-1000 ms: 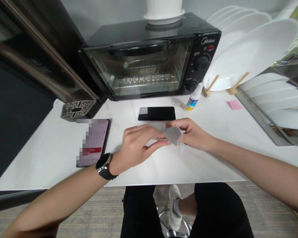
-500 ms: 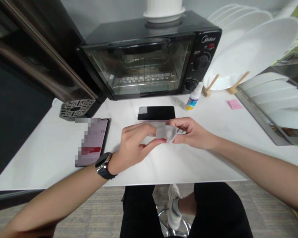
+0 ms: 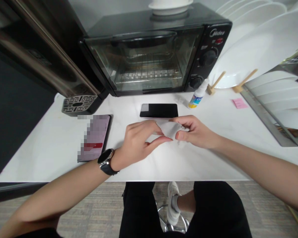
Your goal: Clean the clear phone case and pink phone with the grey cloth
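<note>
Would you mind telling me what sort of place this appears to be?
Probably a kitchen or pantry corner: a toaster oven stands on the white counter, with white plates racked beside it.

cloth [image 3: 171,129] before phone [image 3: 160,110] | oven [image 3: 149,62] behind phone | bottle [image 3: 197,96] right of phone | dish [image 3: 171,9] on oven | second phone [image 3: 99,135] left

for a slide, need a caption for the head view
Right hand pinching a grey cloth, left hand at its edge, above a white counter with a spray bottle.
</note>
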Motion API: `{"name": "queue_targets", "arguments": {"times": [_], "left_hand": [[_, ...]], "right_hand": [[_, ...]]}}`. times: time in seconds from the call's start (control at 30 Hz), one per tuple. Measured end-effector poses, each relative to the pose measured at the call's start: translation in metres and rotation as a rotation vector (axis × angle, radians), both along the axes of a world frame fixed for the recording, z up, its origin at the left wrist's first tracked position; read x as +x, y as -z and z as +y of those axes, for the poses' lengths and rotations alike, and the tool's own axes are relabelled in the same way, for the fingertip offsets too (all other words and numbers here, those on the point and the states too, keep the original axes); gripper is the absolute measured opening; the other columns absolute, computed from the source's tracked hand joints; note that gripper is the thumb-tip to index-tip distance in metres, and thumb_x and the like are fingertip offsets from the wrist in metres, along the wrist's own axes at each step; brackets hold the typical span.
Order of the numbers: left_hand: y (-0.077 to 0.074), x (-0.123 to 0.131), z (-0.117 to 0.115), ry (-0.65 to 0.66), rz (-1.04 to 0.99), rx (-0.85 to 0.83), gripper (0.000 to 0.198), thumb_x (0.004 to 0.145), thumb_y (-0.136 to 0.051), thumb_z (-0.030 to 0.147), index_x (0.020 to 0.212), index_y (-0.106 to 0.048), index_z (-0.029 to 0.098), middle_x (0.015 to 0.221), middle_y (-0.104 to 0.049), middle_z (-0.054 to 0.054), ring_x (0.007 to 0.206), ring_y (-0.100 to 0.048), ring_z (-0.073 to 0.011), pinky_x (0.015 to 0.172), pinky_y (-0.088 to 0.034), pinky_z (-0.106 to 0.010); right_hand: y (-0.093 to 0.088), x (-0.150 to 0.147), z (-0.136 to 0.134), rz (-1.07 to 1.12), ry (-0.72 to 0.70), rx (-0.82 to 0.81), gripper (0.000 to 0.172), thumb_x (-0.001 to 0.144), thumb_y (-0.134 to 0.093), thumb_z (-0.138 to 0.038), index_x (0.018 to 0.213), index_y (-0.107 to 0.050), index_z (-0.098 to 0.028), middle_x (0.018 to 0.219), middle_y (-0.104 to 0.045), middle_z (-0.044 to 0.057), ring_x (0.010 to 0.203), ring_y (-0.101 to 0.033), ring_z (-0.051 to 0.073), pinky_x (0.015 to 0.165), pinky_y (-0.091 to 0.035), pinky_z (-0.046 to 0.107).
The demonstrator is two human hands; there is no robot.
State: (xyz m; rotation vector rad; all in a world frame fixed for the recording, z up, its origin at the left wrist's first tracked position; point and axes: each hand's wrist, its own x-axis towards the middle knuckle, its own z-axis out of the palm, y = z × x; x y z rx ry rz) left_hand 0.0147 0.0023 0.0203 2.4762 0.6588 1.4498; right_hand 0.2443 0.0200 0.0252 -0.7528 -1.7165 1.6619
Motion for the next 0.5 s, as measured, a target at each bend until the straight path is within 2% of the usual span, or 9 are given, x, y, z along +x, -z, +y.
{"name": "queue_targets", "arguments": {"times": [0.1,0.23,0.33,0.4,0.5], "left_hand": [[-0.001,0.0,-0.004,-0.018,0.1,0.012,0.009,0.1,-0.079,0.026,0.097,-0.072,0.031,0.08,-0.079,0.0,0.066,-0.076,-0.0228,0.057,-0.06,-0.037],[0.0,-0.003,-0.004,-0.137,-0.089,-0.043,0.008,0.098,-0.082,0.03,0.104,-0.076,0.031,0.086,-0.082,0.001,0.068,-0.077,-0.0227,0.059,-0.063,-0.039],[0.001,-0.004,-0.002,-0.234,-0.156,-0.114,0.013,0.1,-0.079,0.035,0.112,-0.078,0.038,0.09,-0.083,0.001,0.073,-0.079,-0.0253,0.063,-0.065,-0.043],[0.0,-0.004,-0.002,-0.22,-0.102,-0.13,0.01,0.099,-0.079,0.035,0.108,-0.078,0.038,0.088,-0.083,0.001,0.071,-0.079,-0.0256,0.063,-0.066,-0.044],[-0.001,-0.004,-0.002,-0.131,0.04,-0.094,0.007,0.096,-0.08,0.033,0.092,-0.075,0.035,0.077,-0.08,0.001,0.063,-0.075,-0.0246,0.055,-0.063,-0.04]], "right_hand": [[-0.003,-0.002,-0.004,0.002,0.007,-0.008,0.041,0.076,-0.094,-0.06,0.064,-0.069,-0.03,0.068,-0.054,-0.001,0.063,-0.044,0.021,0.06,-0.041,0.038],[-0.002,0.006,0.003,0.06,-0.021,-0.08,0.026,0.078,-0.095,-0.05,0.082,-0.079,-0.03,0.077,-0.063,-0.001,0.066,-0.049,0.02,0.062,-0.042,0.035],[0.0,0.011,0.007,0.061,-0.04,-0.112,0.027,0.08,-0.093,-0.049,0.094,-0.08,-0.029,0.08,-0.065,-0.001,0.067,-0.052,0.02,0.061,-0.043,0.035],[0.001,0.01,0.006,0.038,-0.029,-0.074,0.027,0.079,-0.094,-0.048,0.089,-0.078,-0.029,0.08,-0.064,-0.001,0.068,-0.052,0.02,0.062,-0.043,0.035],[0.003,0.002,-0.001,0.002,-0.02,0.041,0.03,0.079,-0.093,-0.05,0.074,-0.071,-0.03,0.075,-0.056,-0.002,0.068,-0.05,0.02,0.063,-0.042,0.038]]}}
